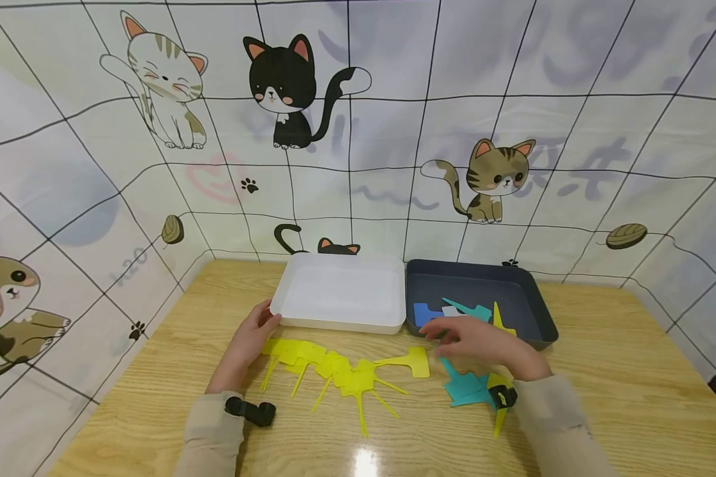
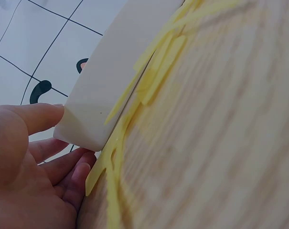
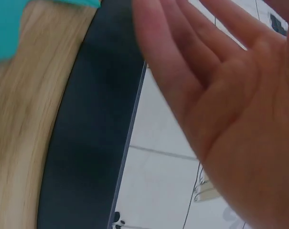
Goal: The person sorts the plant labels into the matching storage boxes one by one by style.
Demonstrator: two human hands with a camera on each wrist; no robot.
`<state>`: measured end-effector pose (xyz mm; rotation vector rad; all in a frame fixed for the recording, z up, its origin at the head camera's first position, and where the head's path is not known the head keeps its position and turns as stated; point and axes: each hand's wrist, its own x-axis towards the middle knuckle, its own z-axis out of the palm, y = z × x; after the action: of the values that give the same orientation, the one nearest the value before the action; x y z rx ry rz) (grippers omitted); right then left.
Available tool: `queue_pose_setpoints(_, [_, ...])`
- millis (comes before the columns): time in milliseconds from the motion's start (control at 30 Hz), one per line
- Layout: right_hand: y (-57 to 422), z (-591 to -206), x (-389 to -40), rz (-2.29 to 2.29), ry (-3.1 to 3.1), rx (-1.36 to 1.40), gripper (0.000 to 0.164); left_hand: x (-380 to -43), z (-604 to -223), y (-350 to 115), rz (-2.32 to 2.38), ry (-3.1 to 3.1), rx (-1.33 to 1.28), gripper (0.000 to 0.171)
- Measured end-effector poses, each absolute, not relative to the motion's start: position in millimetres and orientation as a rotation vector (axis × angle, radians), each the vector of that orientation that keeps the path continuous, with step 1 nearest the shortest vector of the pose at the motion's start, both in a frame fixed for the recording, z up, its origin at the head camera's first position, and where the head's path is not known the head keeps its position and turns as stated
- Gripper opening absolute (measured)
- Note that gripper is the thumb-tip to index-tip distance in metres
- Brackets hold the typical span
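Across the wooden table [image 1: 620, 371], the white tray [image 1: 343, 291] has its near corner gripped by the left hand [image 1: 256, 331]; a backward tug could scatter the yellow tags [image 1: 358, 381] fanned before it. Beside it, the dark tray [image 1: 483, 281]: a low sweep of the right hand [image 1: 477, 339], loose-fingered, apparently empty, could bump its rim. Turquoise tags [image 1: 467, 391] crowd the way near that wrist; a blue tag [image 1: 425, 313] lies inside.

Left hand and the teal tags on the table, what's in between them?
Yellow T-shaped tags lie between the left hand and the teal tags, in the head view.
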<state>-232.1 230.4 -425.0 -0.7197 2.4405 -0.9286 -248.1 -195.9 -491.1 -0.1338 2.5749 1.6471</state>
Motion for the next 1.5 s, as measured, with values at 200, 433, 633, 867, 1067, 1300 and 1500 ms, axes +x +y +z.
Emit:
queue_pose_setpoints(200, [215.4,-426.8,-226.6,-0.811,2.422,-0.659,0.051,-248.7,-490.2,-194.7,1.644,2.581,-0.137,0.065])
queue_pose_setpoints(433, [204.3,-432.8,-222.1,-0.675,2.539,-0.703,0.055,-247.8,-488.1,-194.8,1.656,2.554,-0.122,0.065])
queue_pose_setpoints(633, [196.0,-433.4,-217.7,-0.581,2.628,-0.687,0.058,-246.8,-487.1,-194.4,1.667,2.544,-0.122,0.065])
queue_pose_setpoints(867, [181.4,-435.1,-213.6,-0.44,2.707,-0.6,0.058,-246.3,-486.9,-194.1,1.665,2.557,-0.11,0.063])
queue_pose_setpoints(1067, [175.0,-435.8,-209.0,-0.348,2.771,-0.578,0.052,-246.5,-488.4,-195.1,1.658,2.561,-0.119,0.063])
queue_pose_setpoints(1300, [174.9,-440.1,-208.3,-0.228,2.84,-0.626,0.05,-245.2,-488.0,-196.2,1.675,2.547,-0.097,0.061])
queue_pose_setpoints(1500, [172.6,-441.1,-209.0,-0.186,2.84,-0.627,0.051,-245.3,-486.6,-196.7,1.66,2.55,-0.095,0.061])
